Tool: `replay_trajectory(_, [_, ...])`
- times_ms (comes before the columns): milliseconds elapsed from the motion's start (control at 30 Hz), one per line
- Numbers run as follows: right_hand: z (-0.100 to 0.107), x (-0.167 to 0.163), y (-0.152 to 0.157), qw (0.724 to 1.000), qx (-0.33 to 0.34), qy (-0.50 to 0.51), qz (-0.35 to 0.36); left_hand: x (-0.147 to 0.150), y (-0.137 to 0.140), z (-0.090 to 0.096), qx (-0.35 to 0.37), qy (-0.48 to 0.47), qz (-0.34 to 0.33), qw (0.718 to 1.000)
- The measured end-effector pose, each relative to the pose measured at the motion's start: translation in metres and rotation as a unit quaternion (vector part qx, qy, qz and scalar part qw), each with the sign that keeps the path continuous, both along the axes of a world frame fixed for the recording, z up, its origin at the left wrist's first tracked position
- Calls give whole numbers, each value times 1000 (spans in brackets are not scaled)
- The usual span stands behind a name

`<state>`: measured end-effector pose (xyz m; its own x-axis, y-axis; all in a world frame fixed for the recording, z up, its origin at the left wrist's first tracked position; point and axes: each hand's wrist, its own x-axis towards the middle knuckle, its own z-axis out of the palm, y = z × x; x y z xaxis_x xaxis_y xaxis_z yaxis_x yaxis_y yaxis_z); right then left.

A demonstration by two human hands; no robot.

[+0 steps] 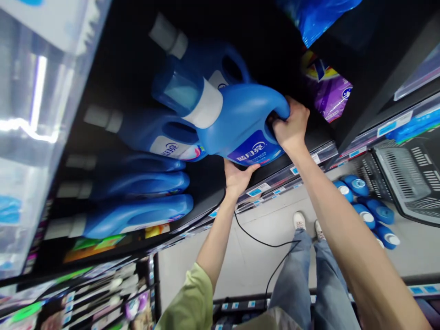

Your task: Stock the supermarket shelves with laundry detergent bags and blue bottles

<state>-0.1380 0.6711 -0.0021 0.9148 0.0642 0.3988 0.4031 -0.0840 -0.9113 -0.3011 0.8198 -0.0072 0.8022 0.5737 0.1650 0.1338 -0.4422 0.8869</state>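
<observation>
A big blue laundry detergent bottle [245,119] with a see-through blue cap and white collar lies tilted at the shelf's front, its white-lettered label facing me. Around its handle wraps my right hand [294,121], closed. My left hand [239,176] grips the bottle's lower side, thumb along the label's edge and its other fingers mostly hidden behind. Just behind it is another blue bottle [209,57] with a pale cap. To the left, a blue bottle [165,135] with a white label sits close against it, and several more stand in a row.
A purple packet [332,94] sits on the shelf to the right. Several blue bottles [378,211] stand on the floor beside a grey basket [409,174]. A black cable [264,243] hangs below my hands. Price tags line the shelf edge [259,189].
</observation>
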Motion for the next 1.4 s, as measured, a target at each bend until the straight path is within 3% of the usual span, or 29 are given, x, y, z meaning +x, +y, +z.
replay_trajectory(400, [7, 11, 35, 999, -35, 11, -5, 17, 25, 4, -12, -18, -16, 1000])
replay_trajectory(633, [16, 9, 46, 997, -68, 27, -10, 19, 34, -1, 23, -22, 23, 999])
replay_trajectory(867, [17, 13, 61, 993, -108, 31, 29, 24, 39, 3, 104, -8, 80, 991])
replay_trajectory(1167, [21, 25, 87, 988, -137, 69, 0, 44, 55, 7, 181, 40, 68, 980])
replay_trajectory(1400, [23, 35, 97, 991, -115, 72, 9, 58, 72, 3, 176, 52, 64, 981])
